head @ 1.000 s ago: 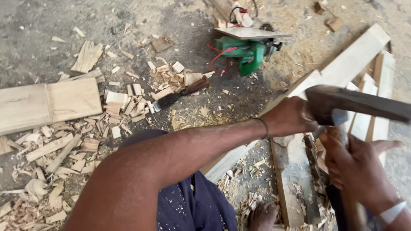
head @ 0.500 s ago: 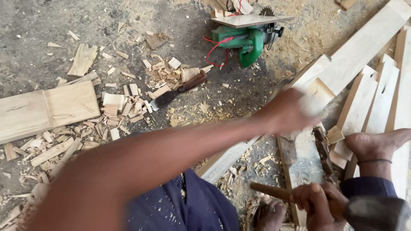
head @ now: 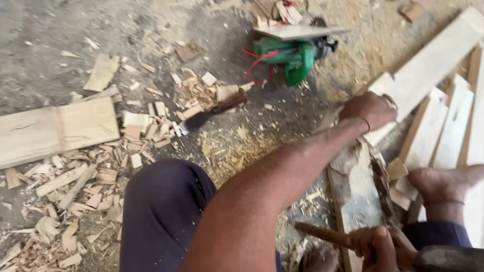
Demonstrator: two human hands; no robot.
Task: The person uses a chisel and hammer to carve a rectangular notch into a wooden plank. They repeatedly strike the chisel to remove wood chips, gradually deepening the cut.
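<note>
- A broad pale board [head: 55, 130] lies flat at 9 o'clock on the grey, dusty ground [head: 45, 45], with wood chips and offcuts [head: 75, 191] scattered thickly from it down to 7 o'clock.
- A chisel [head: 212, 113] with a brown handle lies among small blocks just left of centre, toward 11 o'clock.
- A green power saw [head: 292, 53] with red cord sits at 12 o'clock, a thin slab resting on top of it, sawdust spread below and to its right.
- The left hand [head: 370, 108], at 2 o'clock, has its arm stretched across the view; its fingers are curled down over the end of a rough wooden piece [head: 358, 191] that runs from 2 toward 5 o'clock.
- The right hand [head: 378, 247], at 5 o'clock, is clenched round the wooden handle of a hammer-like tool [head: 327, 235]; its dark head at the bottom edge is blurred, so the kind is uncertain.
- A bare foot [head: 443, 184] rests at 4 o'clock on the planks.
- Several long pale planks [head: 433, 65] lie side by side from 1 to 4 o'clock.
</note>
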